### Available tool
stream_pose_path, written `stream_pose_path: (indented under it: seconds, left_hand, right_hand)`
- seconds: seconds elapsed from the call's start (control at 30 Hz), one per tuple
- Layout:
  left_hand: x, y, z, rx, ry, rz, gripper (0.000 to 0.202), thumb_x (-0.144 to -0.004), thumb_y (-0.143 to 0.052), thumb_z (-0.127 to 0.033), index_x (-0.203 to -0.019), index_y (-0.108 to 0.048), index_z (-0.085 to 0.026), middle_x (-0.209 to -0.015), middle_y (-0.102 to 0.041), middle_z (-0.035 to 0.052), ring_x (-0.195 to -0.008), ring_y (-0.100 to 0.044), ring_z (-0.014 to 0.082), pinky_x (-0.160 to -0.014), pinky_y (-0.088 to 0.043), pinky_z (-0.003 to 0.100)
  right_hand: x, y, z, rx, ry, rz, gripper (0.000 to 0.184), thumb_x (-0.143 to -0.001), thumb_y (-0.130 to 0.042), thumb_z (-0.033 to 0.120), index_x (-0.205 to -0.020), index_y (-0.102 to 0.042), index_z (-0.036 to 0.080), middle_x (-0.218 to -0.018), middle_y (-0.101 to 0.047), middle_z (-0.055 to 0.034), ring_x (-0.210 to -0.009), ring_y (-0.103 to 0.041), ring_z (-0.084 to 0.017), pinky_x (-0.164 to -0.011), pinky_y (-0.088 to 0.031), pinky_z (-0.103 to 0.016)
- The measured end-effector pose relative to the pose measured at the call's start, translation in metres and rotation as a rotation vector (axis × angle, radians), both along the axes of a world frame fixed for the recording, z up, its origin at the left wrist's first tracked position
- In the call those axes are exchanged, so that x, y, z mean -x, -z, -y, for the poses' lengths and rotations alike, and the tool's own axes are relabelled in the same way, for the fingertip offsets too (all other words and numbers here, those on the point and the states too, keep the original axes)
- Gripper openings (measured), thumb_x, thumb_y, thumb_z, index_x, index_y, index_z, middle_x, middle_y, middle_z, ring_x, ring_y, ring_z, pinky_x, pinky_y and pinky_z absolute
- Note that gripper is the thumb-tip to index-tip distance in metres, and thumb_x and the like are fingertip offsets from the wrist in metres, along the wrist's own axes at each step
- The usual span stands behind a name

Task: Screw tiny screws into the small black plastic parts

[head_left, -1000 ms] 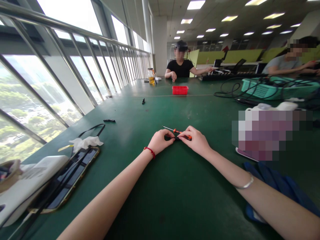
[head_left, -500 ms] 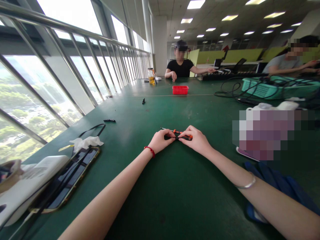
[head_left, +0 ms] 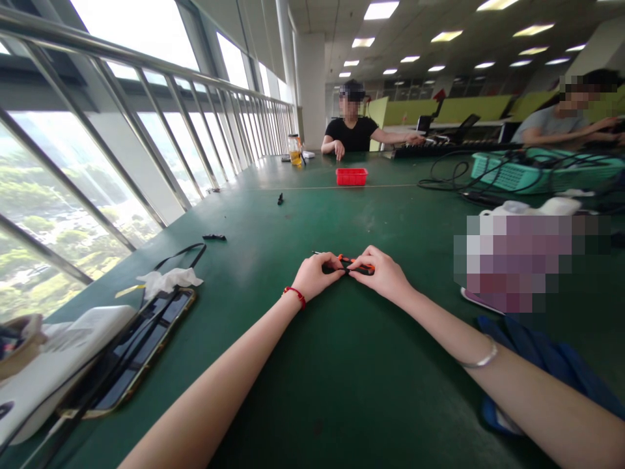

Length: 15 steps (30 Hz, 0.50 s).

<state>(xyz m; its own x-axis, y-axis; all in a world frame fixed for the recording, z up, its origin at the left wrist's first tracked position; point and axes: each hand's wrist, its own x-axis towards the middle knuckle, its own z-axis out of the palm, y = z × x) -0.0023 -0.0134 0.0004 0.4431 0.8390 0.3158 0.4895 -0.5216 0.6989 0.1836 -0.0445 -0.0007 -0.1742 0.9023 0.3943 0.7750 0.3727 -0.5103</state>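
Note:
My left hand (head_left: pixel 315 277) and my right hand (head_left: pixel 382 274) meet at the middle of the green table (head_left: pixel 312 365), both resting on its surface. Their fingers are pinched together on a small black part (head_left: pixel 340 268) that is mostly hidden between them. An orange-and-black screwdriver (head_left: pixel 347 262) lies across the top of my right hand's fingers, its thin metal tip pointing left past my left hand. A red cord circles my left wrist and a silver bangle my right.
A phone (head_left: pixel 131 352) with a black strap and a white tissue (head_left: pixel 168 280) lie at the left. A blue cloth (head_left: pixel 541 365) sits at the right, a red tray (head_left: pixel 351 176) far ahead. Small black parts (head_left: pixel 213 236) are scattered. Two people sit at the far end.
The screwdriver has shifted slightly, drawn in closer over my fingers. Both hands stay in the same place, still pinched together.

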Motion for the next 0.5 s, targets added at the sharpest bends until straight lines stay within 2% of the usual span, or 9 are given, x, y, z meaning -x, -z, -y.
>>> stream_pose_path:
  seconds: [0.17,0.27,0.33,0.43,0.5]
  left_hand:
    - [0.0,-0.002,0.0,0.012,0.006,-0.008,0.01,-0.072,-0.061,-0.025,-0.075,-0.064,-0.016,-0.079,-0.068,0.0026,-0.077,-0.062,0.0152,-0.075,-0.05,0.026]
    - [0.001,-0.003,0.0,0.0,0.01,-0.022,0.011,-0.073,-0.061,-0.026,-0.077,-0.065,-0.016,-0.079,-0.068,0.0022,-0.077,-0.062,0.015,-0.074,-0.05,0.026]
    - [0.001,-0.003,0.0,-0.01,0.01,-0.032,0.011,-0.073,-0.061,-0.026,-0.077,-0.065,-0.017,-0.079,-0.068,0.0019,-0.077,-0.062,0.0149,-0.073,-0.05,0.025]
    - [0.0,-0.002,0.0,-0.045,-0.008,-0.061,0.01,-0.073,-0.061,-0.026,-0.077,-0.064,-0.017,-0.079,-0.068,0.0014,-0.076,-0.062,0.0148,-0.072,-0.049,0.026]
    - [-0.001,-0.002,0.001,-0.075,-0.042,-0.088,0.009,-0.072,-0.061,-0.025,-0.077,-0.064,-0.018,-0.081,-0.068,0.0014,-0.077,-0.062,0.0154,-0.072,-0.049,0.026]
  right_hand:
    - [0.001,-0.005,0.002,-0.048,0.012,-0.053,0.017,-0.074,-0.06,0.03,-0.087,-0.07,0.027,-0.084,-0.053,-0.0009,-0.067,-0.054,-0.012,-0.056,-0.04,-0.024]
    - [0.001,-0.02,0.008,-0.163,0.038,-0.186,0.02,-0.077,-0.054,0.024,-0.091,-0.067,0.022,-0.082,-0.057,-0.0013,-0.057,-0.051,-0.01,-0.055,-0.04,-0.024]
    - [0.0,-0.034,0.012,-0.289,0.055,-0.264,0.018,-0.078,-0.054,0.024,-0.09,-0.066,0.02,-0.081,-0.062,-0.0018,-0.061,-0.054,-0.012,-0.057,-0.041,-0.025]
    - [-0.004,-0.053,0.018,-0.458,0.082,-0.361,0.013,-0.077,-0.058,0.03,-0.076,-0.064,0.019,-0.072,-0.064,-0.0018,-0.063,-0.056,-0.014,-0.058,-0.041,-0.025]
    - [-0.007,-0.061,0.02,-0.527,0.106,-0.401,0.019,-0.079,-0.055,0.032,-0.067,-0.06,0.019,-0.065,-0.061,-0.001,-0.061,-0.055,-0.013,-0.057,-0.04,-0.025]
